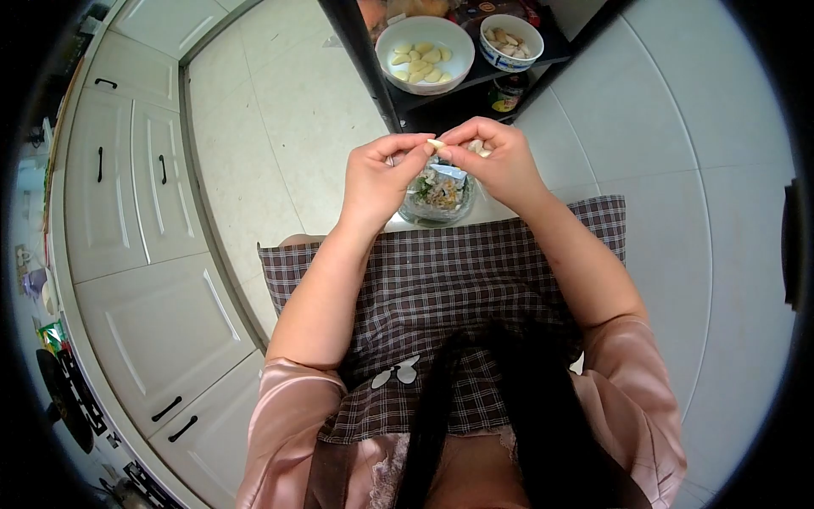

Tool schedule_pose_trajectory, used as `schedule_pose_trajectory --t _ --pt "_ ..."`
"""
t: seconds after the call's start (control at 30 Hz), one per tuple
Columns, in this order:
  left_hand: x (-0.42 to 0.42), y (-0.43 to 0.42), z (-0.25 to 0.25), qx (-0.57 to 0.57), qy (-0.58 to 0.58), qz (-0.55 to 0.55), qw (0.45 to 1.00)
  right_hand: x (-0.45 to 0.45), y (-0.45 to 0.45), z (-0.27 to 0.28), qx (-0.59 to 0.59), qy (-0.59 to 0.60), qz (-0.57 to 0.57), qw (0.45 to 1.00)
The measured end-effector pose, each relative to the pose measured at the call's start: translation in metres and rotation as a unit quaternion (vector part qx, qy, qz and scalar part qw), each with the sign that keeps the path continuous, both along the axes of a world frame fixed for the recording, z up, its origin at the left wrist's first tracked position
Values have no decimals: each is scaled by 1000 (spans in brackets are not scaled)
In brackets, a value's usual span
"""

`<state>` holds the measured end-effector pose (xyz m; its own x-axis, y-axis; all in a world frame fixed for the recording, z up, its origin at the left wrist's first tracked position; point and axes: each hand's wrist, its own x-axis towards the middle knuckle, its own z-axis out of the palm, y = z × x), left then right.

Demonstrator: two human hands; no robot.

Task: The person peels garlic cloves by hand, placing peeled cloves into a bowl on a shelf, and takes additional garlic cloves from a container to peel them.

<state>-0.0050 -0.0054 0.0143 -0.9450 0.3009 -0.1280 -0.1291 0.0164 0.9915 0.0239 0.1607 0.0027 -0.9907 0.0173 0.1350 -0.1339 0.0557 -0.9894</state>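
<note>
A small pale garlic clove (436, 144) is pinched between the fingertips of my left hand (383, 174) and my right hand (500, 159). Other pale cloves show partly behind the curled fingers of my right hand. Beneath both hands stands a clear container (434, 204) with peelings and scraps in it. Beyond them on the black shelf, a white bowl (462, 53) holds several peeled cloves (421, 61). To its right, a smaller patterned bowl (510, 61) holds several cloves with their skins on.
The black shelf (386, 93) also bears bagged food behind the bowls and a dark jar (507, 93) lower down. White cabinets (153, 314) line the left side. A checked apron (449, 280) covers my lap, and a tiled wall (644, 127) is on the right.
</note>
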Motion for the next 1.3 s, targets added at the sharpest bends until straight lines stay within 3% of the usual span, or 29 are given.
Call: schedule_pose_trajectory --t 0.43,0.7,1.1,1.17,1.3 --pt "1 1 8 0 -24 -10 1000 -1 2 -3 -12 -19 6 1000" --pt "-3 -2 -10 -12 50 -2 999 0 2 0 -168 -138 54 975" --pt "-2 -2 2 -12 -47 -20 999 0 2 -2 -167 -134 54 975" --pt "-5 -4 -11 -19 73 -29 997 0 1 -3 -173 -142 59 973" --pt "-2 -1 -8 -55 36 -3 998 -2 1 -4 -200 -156 66 965"
